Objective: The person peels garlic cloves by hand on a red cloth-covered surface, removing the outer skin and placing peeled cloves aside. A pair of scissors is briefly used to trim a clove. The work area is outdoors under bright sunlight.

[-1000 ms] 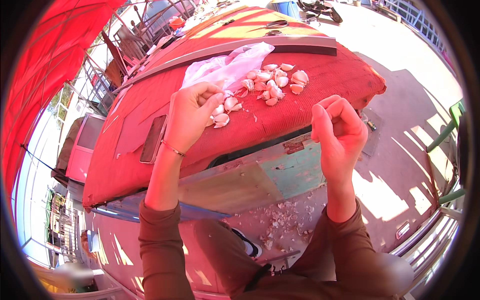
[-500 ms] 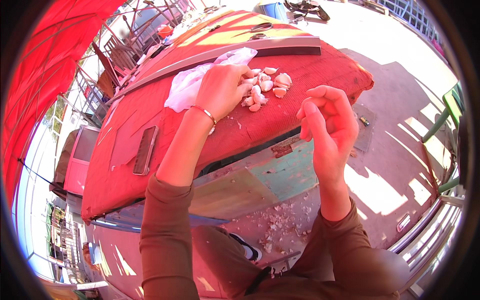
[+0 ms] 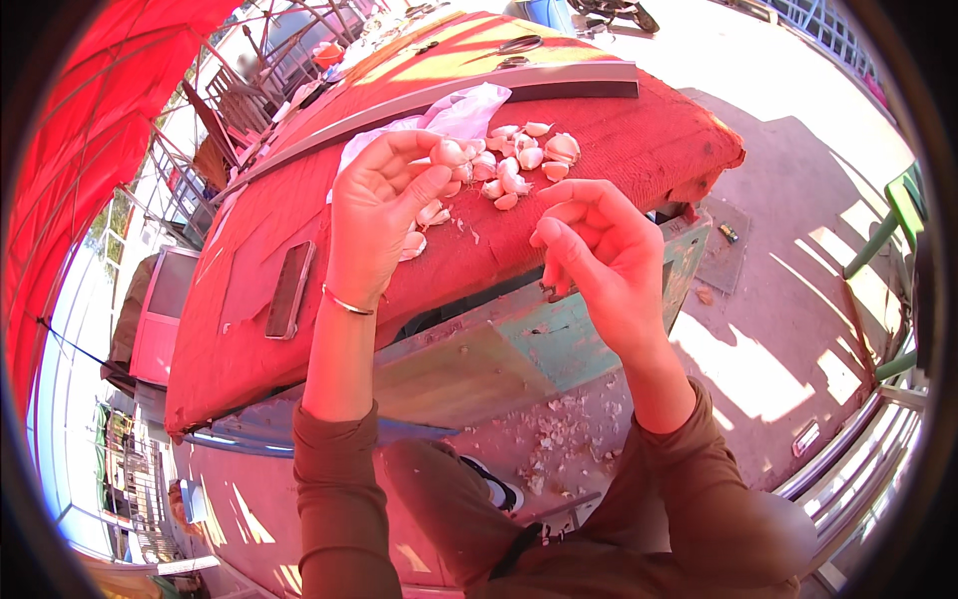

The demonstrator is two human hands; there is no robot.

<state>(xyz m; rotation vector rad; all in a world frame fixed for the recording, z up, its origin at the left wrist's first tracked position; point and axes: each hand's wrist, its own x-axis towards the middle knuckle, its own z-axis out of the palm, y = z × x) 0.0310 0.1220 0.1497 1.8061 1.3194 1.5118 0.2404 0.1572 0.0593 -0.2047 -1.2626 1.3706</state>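
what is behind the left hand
Past the edges of the left hand show a pink bag, garlic cloves and red cloth. Whatever lies directly behind the hand is covered and cannot be seen.

So I've got one pale, rounded garlic clove (image 3: 448,153) pinched in my left hand (image 3: 377,203). There's a loose pile of plump whitish-pink garlic cloves (image 3: 530,158) on the ribbed red cloth (image 3: 654,130), plus a few more pale cloves (image 3: 412,246) nearer me, just beside that hand.
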